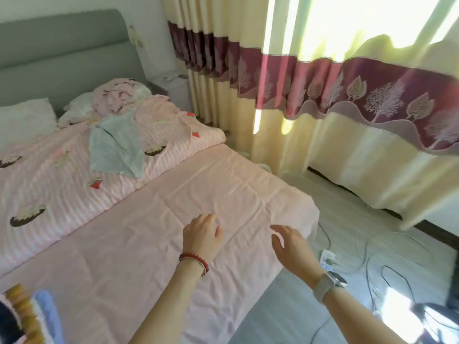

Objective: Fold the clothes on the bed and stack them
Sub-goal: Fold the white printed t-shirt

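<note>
A pale green garment (pixel 115 147) lies spread and rumpled on the striped pink quilt (pixel 49 184) at the far side of the bed. Behind it, near the headboard, sits a crumpled pink heap of clothes (pixel 116 95). A plain pink sheet (pixel 198 189) covers the near part of the bed. My left hand (pixel 202 235), with a red bead bracelet on the wrist, hovers palm down over the sheet near the bed's corner. My right hand (pixel 289 244), with a watch on the wrist, is beside it at the bed's edge. Both hands are open and hold nothing.
A knitted multicoloured item (pixel 27 316) lies at the bottom left. White pillows (pixel 24 120) rest against the grey headboard (pixel 62 50). To the right hang cream and maroon curtains (pixel 323 90). A power strip (pixel 326 260) and cables lie on the grey floor.
</note>
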A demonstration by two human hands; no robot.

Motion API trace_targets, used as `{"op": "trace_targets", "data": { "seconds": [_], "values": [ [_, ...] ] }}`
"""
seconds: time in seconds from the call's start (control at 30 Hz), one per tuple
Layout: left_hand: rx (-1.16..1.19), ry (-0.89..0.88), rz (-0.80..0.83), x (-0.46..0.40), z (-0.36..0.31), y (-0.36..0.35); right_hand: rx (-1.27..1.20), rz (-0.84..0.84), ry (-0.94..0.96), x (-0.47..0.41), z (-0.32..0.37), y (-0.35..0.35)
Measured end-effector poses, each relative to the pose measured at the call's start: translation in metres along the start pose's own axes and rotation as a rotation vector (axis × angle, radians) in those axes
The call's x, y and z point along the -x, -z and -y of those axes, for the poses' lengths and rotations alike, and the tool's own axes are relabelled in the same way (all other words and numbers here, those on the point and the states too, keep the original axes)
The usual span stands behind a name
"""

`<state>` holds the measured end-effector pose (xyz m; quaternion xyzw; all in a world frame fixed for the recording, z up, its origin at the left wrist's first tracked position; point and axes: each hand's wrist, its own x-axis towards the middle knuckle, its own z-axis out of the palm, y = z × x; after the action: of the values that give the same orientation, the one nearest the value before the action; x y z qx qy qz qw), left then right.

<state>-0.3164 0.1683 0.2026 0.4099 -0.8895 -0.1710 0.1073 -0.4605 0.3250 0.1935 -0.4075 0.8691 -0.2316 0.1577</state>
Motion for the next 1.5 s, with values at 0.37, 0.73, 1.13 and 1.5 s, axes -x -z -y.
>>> {"op": "trace_targets", "data": {
  "seconds": [0.37,0.73,1.13,1.5],
  "values": [
    [0.01,-0.189,0.129,-0.174,-0.215,-0.114,0.01,-0.052,-0.263,-0.126,-0.209,0.124],
    [0.039,-0.191,0.167,-0.396,-0.341,-0.179,0.094,-0.017,-0.24,-0.335,-0.314,0.234],
    [0.007,0.03,0.176,-0.538,-0.4,-0.244,0.135,0.172,-0.097,-0.535,-0.417,0.301],
    [0.075,0.411,0.109,-0.619,-0.46,-0.257,0.146,0.359,0.246,-0.686,-0.431,0.318]
  ]
}}
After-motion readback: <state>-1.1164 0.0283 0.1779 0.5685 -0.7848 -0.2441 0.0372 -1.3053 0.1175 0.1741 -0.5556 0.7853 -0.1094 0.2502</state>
